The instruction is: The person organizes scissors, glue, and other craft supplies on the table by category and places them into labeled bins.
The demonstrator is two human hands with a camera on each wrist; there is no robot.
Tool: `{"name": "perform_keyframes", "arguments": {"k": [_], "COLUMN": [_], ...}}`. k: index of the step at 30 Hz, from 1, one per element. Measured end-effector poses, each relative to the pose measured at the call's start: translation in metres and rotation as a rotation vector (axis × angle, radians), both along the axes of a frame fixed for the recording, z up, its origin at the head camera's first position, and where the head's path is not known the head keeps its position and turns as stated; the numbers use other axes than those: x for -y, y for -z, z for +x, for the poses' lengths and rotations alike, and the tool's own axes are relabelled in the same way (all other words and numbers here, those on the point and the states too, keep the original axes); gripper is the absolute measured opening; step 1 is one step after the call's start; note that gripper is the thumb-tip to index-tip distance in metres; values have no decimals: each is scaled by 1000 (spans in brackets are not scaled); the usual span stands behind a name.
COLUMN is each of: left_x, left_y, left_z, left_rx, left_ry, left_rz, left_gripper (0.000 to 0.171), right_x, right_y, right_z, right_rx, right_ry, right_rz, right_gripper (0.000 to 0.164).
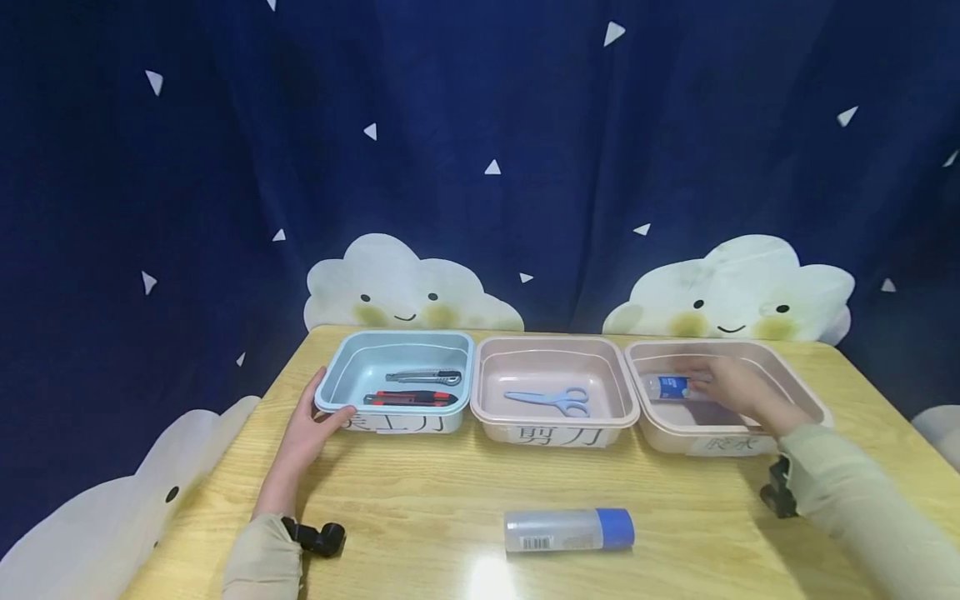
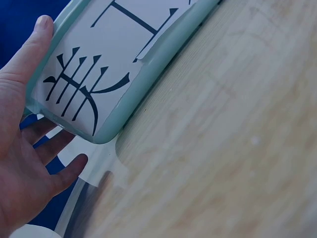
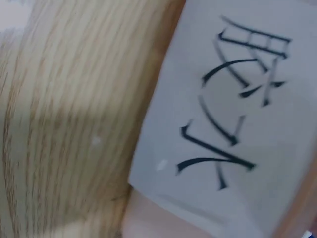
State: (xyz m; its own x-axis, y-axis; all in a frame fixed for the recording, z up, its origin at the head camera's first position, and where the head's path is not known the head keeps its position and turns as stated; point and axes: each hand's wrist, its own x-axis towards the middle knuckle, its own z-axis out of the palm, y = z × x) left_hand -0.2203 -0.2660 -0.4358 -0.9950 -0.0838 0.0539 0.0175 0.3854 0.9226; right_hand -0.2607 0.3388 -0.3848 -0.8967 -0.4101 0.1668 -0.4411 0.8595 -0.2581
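My left hand [image 1: 306, 425] rests at the near left corner of a light blue bin [image 1: 348, 354], thumb along the front rim. In the left wrist view the other fingers [image 2: 69, 173] extend loosely beside and behind that corner. Inside the bin lie a grey utility knife [image 1: 423, 377] and a red-and-black utility knife [image 1: 410, 398]. Over at the right pink bin [image 1: 798, 392], my right hand [image 1: 731, 385] reaches inside and holds the right end of a clear glue bottle [image 1: 667, 387] with a blue label. The hand is slightly blurred, and its fingers partly cover the bottle.
Between those bins stands another pink bin [image 1: 487, 375] with light blue scissors [image 1: 558, 401] in it. A clear bottle with a blue cap [image 1: 562, 530] lies on its side on the wooden table [image 1: 420, 500]. Paper labels front the bins; a dark blue curtain [image 1: 450, 100] hangs behind.
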Motion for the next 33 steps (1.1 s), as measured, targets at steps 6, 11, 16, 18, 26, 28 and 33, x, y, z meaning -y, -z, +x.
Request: {"name": "perform_keyframes", "arguments": {"k": [6,11,16,18,26,28,33], "left_x": [1,1,1,1,-3,-3,-2], "left_y": [-1,0,1,1,2,2,-1], "left_z": [0,0,0,0,2,2,2], "left_rx": [-8,-13,-2,2,3,-4,-9], "left_ry": [4,14,10,8,11,11,9], "left_rz": [-3,-8,-9,-16,-7,0,4], "left_gripper": [89,89,90,90,89,88,87], "right_x": [14,26,41,47,71,77,93], "right_y": [-9,-12,-18,-19,-18,-19,-20], "right_z": [11,21,35,42,68,75,88], "right_rx": [-4,-53,-170,-197,-257,-250,-156], "right_ry": [16,14,3,-18,-107,-142,-187], "right_rz": [-40,-57,-75,-86,-171,-210,-240], "right_gripper": [29,20,13,12,13,15,15]}}
